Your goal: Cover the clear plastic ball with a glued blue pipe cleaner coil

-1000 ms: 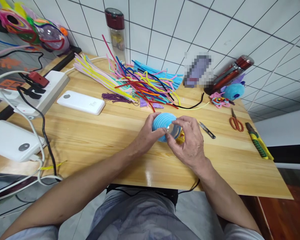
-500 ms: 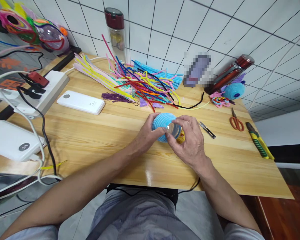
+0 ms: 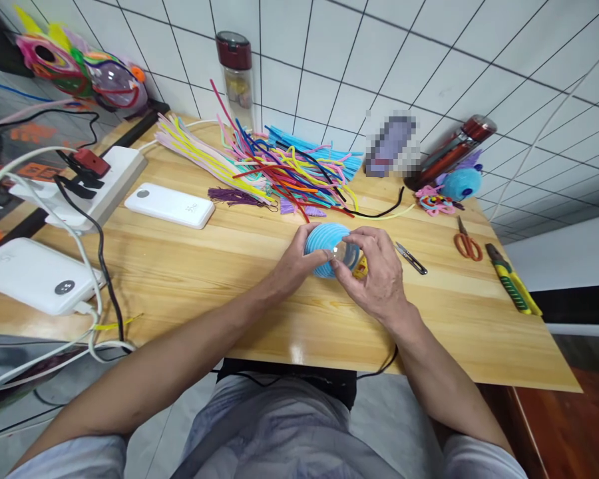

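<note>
A clear ball wound with light blue pipe cleaner (image 3: 328, 243) is held over the middle of the wooden table (image 3: 190, 266). My left hand (image 3: 292, 263) cups its left side with curled fingers. My right hand (image 3: 377, 276) grips its right side, thumb and fingertips pressed on the bare clear part. A small yellow object (image 3: 361, 268) lies partly hidden under my right hand.
A heap of coloured pipe cleaners (image 3: 274, 166) lies behind the ball. Thread snips (image 3: 411, 258), orange scissors (image 3: 466, 243) and a yellow-green tool (image 3: 513, 287) lie to the right. A white power bank (image 3: 170, 205), a power strip (image 3: 94, 186) and cables occupy the left. A bottle (image 3: 237, 76) stands at the wall.
The view has shifted slightly down and right. Both hands stay on the blue ball with almost no movement.
</note>
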The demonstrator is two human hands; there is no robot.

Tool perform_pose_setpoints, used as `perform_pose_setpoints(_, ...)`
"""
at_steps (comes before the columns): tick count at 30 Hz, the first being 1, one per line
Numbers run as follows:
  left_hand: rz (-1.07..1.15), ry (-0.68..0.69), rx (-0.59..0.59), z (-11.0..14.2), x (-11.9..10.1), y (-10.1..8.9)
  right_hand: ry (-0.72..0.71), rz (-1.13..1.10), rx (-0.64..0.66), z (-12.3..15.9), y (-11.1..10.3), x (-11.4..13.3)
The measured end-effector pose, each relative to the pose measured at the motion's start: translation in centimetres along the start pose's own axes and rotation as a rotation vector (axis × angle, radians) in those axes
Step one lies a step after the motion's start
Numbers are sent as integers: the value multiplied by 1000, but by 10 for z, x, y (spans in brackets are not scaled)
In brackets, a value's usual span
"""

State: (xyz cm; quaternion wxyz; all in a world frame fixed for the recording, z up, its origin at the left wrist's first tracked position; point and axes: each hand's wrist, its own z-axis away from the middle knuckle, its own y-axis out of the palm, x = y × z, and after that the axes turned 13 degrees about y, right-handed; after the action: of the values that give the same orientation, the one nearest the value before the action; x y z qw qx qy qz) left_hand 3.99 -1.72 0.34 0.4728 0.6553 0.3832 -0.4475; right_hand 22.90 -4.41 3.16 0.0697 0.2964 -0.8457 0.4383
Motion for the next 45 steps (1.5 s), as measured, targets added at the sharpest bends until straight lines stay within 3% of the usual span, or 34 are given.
perform_pose_setpoints(16,-32,49,-12,-8,14,-6,-57,-35,-5,0,6,-10)
perform_pose_setpoints(35,-64,-20,8,-3,7,-7,-56,-68,-3,0,4,-8)
perform_pose_setpoints(45,-207,210,-44,7,7,-5,-9,-80,2,2,-1,-7)
